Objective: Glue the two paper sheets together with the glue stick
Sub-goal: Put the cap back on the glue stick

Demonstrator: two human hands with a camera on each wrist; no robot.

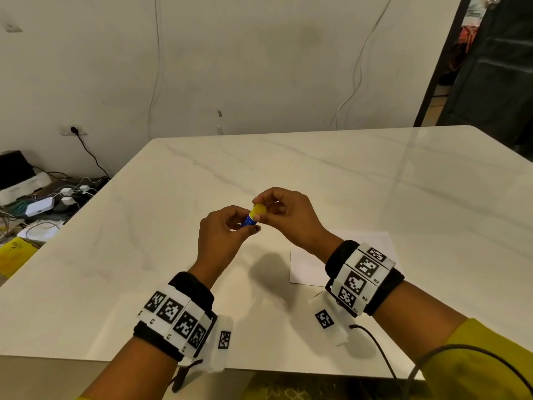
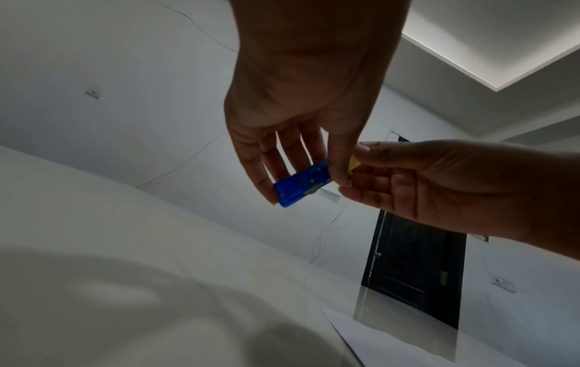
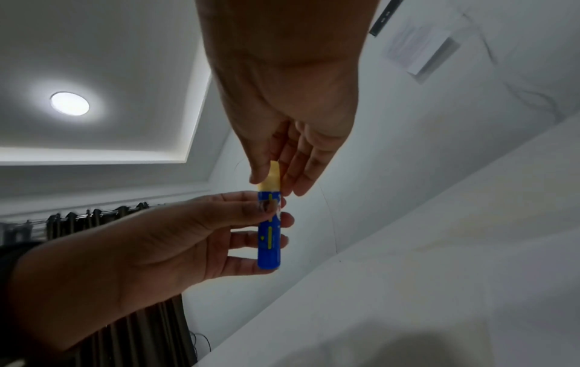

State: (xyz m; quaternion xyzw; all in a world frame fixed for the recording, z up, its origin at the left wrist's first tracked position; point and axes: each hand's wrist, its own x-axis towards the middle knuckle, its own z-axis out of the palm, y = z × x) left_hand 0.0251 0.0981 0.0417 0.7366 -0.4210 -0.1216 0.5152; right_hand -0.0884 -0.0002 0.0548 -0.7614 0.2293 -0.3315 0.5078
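At the centre of the head view, the left hand (image 1: 223, 232) grips the blue glue stick (image 3: 269, 238) around its barrel, while the right hand (image 1: 288, 217) pinches its yellow cap (image 1: 258, 210). The stick looks light, rigid and smooth, best held mid-barrel. The thin, floppy paper (image 1: 308, 264) lies lower right on the table (image 1: 375, 180).

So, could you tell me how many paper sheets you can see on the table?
1: a white sheet lies flat under the right wrist; a second may be stacked beneath it.
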